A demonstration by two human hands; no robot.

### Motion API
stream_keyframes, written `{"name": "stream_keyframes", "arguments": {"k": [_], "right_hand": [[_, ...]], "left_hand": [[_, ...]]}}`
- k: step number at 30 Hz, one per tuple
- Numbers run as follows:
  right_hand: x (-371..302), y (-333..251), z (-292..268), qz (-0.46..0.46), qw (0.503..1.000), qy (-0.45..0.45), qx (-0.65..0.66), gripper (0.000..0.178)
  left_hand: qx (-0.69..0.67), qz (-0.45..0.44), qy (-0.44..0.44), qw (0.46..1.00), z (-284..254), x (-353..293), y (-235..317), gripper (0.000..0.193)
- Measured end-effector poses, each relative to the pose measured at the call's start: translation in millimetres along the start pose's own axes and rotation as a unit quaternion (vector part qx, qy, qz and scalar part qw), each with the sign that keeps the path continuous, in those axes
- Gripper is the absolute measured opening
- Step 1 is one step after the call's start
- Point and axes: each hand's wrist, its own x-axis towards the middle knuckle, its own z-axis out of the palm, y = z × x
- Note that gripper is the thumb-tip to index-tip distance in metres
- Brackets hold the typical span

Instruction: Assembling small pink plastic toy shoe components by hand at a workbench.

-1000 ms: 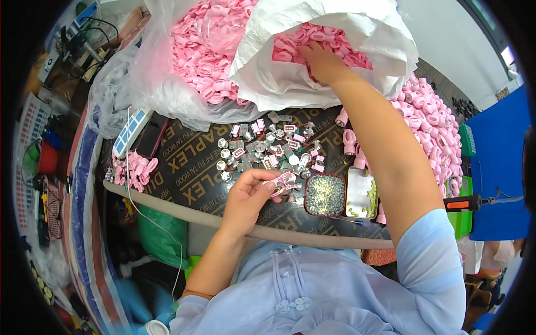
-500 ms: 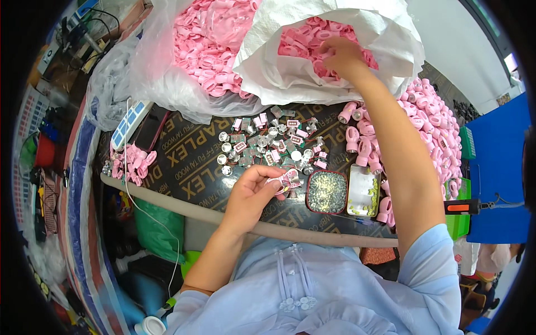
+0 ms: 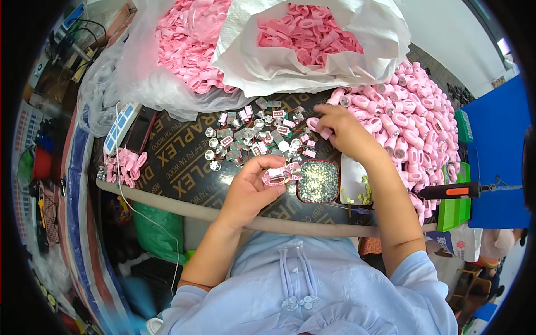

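Pinched between the thumb and fingers of my left hand [image 3: 251,190] is a pink half-shell [image 3: 273,177] with a small silvery light module seated in it. My right hand [image 3: 349,134] grips a pink shell piece [image 3: 317,128] at its fingertips, just right of a spread of small circuit boards with round reflectors [image 3: 259,134]. A square tin of small metal bits [image 3: 317,192] stands right of the left hand. Beside it, partly under my right forearm, is a white tray [image 3: 352,167] with yellow-green bits.
An open white sack [image 3: 237,53] and a clear bag [image 3: 145,78] of pink shells line the back. Assembled pink flashlights [image 3: 416,120] are heaped at right, near a hanging black-and-orange screwdriver [image 3: 449,191] and a green basket [image 3: 453,209]. A power strip [image 3: 118,128] and phone [image 3: 141,131] lie left.
My right hand has come out of the white sack, back toward me, and now holds a pink shell piece. My left hand still holds its half-shell, turned slightly. The whole view has shifted a little.
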Motion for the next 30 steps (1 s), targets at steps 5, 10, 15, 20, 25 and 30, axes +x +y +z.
{"name": "stream_keyframes", "arguments": {"k": [5, 10, 15, 20, 25, 30], "right_hand": [[0.8, -30.7, -7.4, 0.089, 0.985, -0.060, -0.138, 0.030], [-8.3, -21.0, 11.8, 0.065, 0.973, 0.057, -0.213, 0.029], [-15.0, -62.4, -2.5, 0.168, 0.953, 0.101, 0.230, 0.028], [-32.7, -112.7, -8.5, -0.047, 0.973, 0.023, 0.225, 0.037], [-34.3, -117.7, -3.0, -0.061, 0.971, 0.046, 0.229, 0.037], [-37.5, -114.8, -1.6, -0.035, 0.970, 0.016, 0.239, 0.039]], "left_hand": [[0.020, 0.022, 0.010, 1.000, -2.6, -5.7, -2.9, 0.048], [0.022, 0.025, 0.004, 0.999, 3.7, -6.5, 4.7, 0.049], [0.048, 0.037, 0.020, 0.998, -2.5, -13.1, 6.1, 0.046], [0.037, 0.044, 0.004, 0.998, -1.2, -13.5, 1.7, 0.051], [0.058, 0.045, 0.002, 0.997, 3.1, -11.2, 4.8, 0.056], [0.061, 0.064, 0.006, 0.996, 3.5, -10.8, 3.5, 0.060]]}}
